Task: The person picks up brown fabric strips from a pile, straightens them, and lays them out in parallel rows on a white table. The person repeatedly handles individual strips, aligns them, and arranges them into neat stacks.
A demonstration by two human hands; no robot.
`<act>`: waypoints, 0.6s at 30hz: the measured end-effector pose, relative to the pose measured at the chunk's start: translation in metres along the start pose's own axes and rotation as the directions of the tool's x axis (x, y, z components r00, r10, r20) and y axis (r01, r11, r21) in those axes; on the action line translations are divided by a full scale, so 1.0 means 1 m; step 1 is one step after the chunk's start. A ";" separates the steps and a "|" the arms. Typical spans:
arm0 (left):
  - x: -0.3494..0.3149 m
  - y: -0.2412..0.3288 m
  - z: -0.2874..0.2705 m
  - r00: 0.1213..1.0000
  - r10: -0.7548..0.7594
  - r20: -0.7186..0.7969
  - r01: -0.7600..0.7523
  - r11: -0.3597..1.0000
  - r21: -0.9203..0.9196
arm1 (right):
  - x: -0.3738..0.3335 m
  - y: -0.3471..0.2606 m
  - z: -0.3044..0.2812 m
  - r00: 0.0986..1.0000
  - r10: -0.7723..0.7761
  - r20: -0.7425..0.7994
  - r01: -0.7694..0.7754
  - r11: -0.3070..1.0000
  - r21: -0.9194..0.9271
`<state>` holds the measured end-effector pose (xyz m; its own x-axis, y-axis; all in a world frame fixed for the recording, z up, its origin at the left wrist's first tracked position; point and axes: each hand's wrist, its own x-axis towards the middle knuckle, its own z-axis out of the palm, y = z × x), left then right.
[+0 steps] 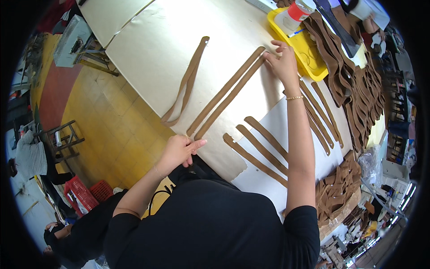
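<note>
Two long brown strips (226,87) lie side by side, slanting across the pale tabletop between my hands. At their near ends is my left hand (179,151), fingers apart, with one stretched to the right beside the strip tips. My right hand (283,63) reaches to their far ends; its fingers are spread and a fingertip rests at the tip of the right strip. Neither hand visibly grips anything. To the left lies another brown strip (190,78), folded into a narrow loop with a small pale mark at its far end.
Several brown strips (262,143) lie beside and under my right forearm on a white sheet (264,117). A yellow tray (323,74) holds a bottle (293,17) and a pen (295,33). Piled strips (363,94) cover the right side; more fill a box (338,190).
</note>
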<state>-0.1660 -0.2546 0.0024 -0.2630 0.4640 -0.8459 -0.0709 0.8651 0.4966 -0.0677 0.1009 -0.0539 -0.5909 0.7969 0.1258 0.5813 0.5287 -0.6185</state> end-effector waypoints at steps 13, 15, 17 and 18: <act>0.113 0.129 -0.053 0.295 0.898 -0.326 -0.240 0.400 0.885 | -0.029 -0.074 -0.050 0.994 -0.061 0.092 0.044 0.983 0.177; 0.137 0.138 -0.050 0.356 0.873 -0.334 -0.160 0.409 0.898 | -0.032 -0.066 -0.065 0.993 -0.096 0.063 0.085 0.984 0.155; 0.150 0.142 -0.046 0.400 0.848 -0.348 -0.102 0.418 0.903 | -0.035 -0.062 -0.078 0.997 -0.037 0.065 0.026 0.988 0.151; 0.154 0.142 -0.045 0.415 0.836 -0.359 -0.087 0.429 0.899 | -0.036 -0.062 -0.082 0.998 -0.011 0.069 0.001 0.989 0.150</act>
<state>-0.2599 -0.0683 -0.0487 -0.5137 0.8475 0.1336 0.8575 0.5021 0.1117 -0.0364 0.0632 0.0440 -0.6345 0.7688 0.0792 0.4903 0.4796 -0.7277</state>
